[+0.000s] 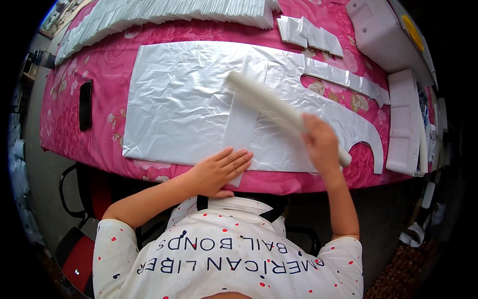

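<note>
A large white plastic bag (174,99) with two handle loops at its right end lies flat and creased on the table. My left hand (226,167) rests flat, fingers stretched, at the bag's near edge. Beneath that hand a narrow white plastic strip (240,117) runs across the bag, its near end hanging past the edge. In my right hand (321,142) is a long pale tube (271,103), gripped close to its near right end. The tube slants over the bag toward the far left and is smeared by motion; whether it touches the plastic I cannot tell.
A pink flowered cloth (64,127) covers the table. Along the far edge lies a long row of folded white plastic packets (174,11), with a smaller group (308,36) beside it. A black oblong object (85,104) lies left. White foam boxes (402,124) stand right.
</note>
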`<state>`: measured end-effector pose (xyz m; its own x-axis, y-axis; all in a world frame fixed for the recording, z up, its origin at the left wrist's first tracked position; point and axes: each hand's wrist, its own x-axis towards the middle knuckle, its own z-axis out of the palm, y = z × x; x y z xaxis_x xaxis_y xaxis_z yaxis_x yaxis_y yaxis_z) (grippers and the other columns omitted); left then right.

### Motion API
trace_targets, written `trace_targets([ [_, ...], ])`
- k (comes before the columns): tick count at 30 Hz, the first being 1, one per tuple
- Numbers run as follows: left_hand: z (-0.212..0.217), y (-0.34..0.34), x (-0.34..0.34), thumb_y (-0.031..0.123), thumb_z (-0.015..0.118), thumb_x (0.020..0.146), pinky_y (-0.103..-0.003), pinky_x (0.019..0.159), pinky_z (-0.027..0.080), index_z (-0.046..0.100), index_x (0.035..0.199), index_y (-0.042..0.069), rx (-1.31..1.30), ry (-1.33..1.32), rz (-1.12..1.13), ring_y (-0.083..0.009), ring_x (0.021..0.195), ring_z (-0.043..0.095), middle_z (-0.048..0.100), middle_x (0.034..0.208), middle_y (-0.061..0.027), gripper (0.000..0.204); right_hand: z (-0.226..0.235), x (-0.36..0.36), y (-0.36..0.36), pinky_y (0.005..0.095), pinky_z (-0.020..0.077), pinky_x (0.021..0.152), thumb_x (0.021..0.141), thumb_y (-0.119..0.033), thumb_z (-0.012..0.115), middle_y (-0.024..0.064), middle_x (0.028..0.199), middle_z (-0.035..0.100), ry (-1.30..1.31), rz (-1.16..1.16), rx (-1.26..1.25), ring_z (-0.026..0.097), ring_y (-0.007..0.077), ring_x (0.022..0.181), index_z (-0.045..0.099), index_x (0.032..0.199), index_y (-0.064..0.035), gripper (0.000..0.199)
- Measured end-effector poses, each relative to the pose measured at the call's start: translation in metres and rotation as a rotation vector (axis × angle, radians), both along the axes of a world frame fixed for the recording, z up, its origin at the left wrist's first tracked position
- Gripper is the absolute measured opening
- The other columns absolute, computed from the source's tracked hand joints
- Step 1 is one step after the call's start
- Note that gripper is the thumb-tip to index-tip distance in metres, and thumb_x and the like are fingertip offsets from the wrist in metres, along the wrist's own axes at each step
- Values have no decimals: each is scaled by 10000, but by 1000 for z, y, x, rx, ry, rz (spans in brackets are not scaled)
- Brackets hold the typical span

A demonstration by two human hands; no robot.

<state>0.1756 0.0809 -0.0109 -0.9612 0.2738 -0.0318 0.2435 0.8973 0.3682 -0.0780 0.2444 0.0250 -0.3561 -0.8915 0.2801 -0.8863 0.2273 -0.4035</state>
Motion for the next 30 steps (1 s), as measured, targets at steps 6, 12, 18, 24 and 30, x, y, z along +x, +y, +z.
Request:
trace_targets([
  [6,-10,41,7,159,406,849,-419,1084,220,400,1321,27,-219,133,53,-230,1323,313,354,1409,-128,491,-5,74,-15,422,393,923,738,-66,543,83,1112,581,31,270,47,549,249,1021,600,1136,-143,409],
  [12,-14,43,12,188,397,855,-400,1085,218,363,1352,42,-264,123,48,-230,1345,274,317,1439,-105,520,-13,42,-62,455,369,944,740,-35,568,80,1138,565,78,282,14,540,259,1043,578,1165,-162,444],
  [18,-13,40,11,182,407,853,-398,1074,241,362,1351,40,-248,136,33,-233,1342,281,311,1441,-111,520,-24,-7,-125,449,341,974,756,-34,574,66,1114,590,145,185,-92,539,236,1054,581,1167,-171,433],
  [24,-5,19,18,169,447,844,-405,1061,285,424,1294,33,-64,199,-35,-243,1300,353,370,1400,-126,471,-25,-16,-135,433,326,1017,724,-11,594,112,1230,534,98,172,-166,456,287,1179,568,1178,-132,471],
  [30,-8,8,29,150,478,834,-404,1047,324,475,1242,25,11,183,-60,-248,1257,410,431,1351,-125,427,-24,39,-66,406,351,1020,638,55,563,149,1283,485,-84,562,68,422,311,1220,543,1178,-25,546],
])
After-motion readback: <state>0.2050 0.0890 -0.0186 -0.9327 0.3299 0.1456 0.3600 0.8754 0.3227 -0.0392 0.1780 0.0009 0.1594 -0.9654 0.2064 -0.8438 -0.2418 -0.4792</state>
